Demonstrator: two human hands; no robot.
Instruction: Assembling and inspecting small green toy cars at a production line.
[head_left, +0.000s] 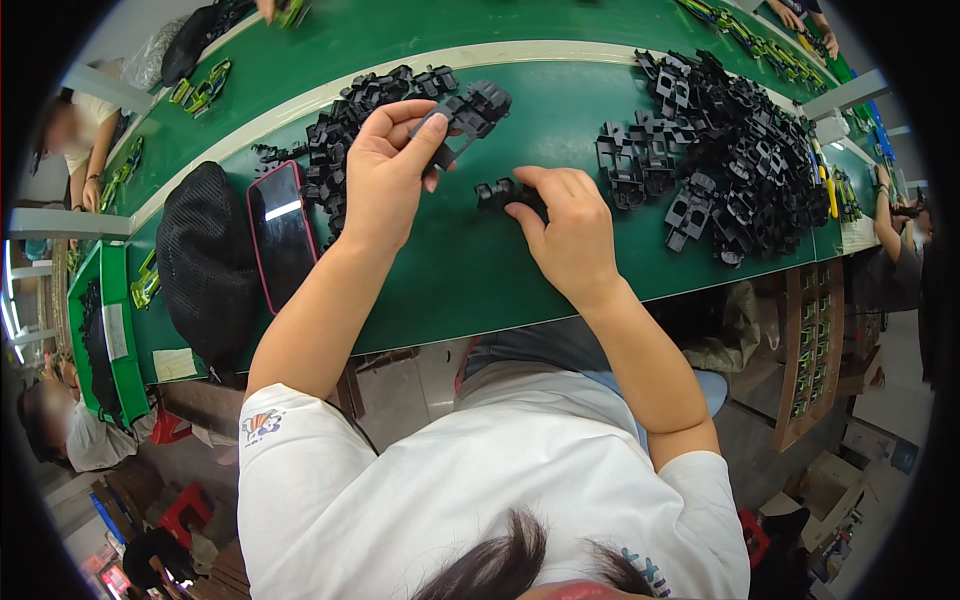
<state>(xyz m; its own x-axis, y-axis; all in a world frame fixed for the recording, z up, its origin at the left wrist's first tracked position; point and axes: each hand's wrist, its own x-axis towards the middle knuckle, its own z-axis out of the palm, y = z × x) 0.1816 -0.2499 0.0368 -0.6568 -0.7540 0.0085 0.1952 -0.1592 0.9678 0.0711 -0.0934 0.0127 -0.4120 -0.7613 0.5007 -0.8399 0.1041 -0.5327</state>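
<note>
My left hand (390,165) is closed on a dark grey moulded plastic part (475,110), raised above the green table (440,285). The part has a rectangular frame at its near end and a bulkier, rounded far end. To its right, my right hand (570,220) pinches a smaller black plastic part (493,195) between thumb and fingers. This piece has rounded ends, and some of it is hidden behind the fingers. The two parts are apart from each other.
Behind my left hand lies a pile of black plastic parts (335,135). A larger heap of dark frames (760,150) covers the right side. A phone (283,235) and a black mesh bag (208,260) lie on the left, beside a green bin (122,340). Other people work around the table.
</note>
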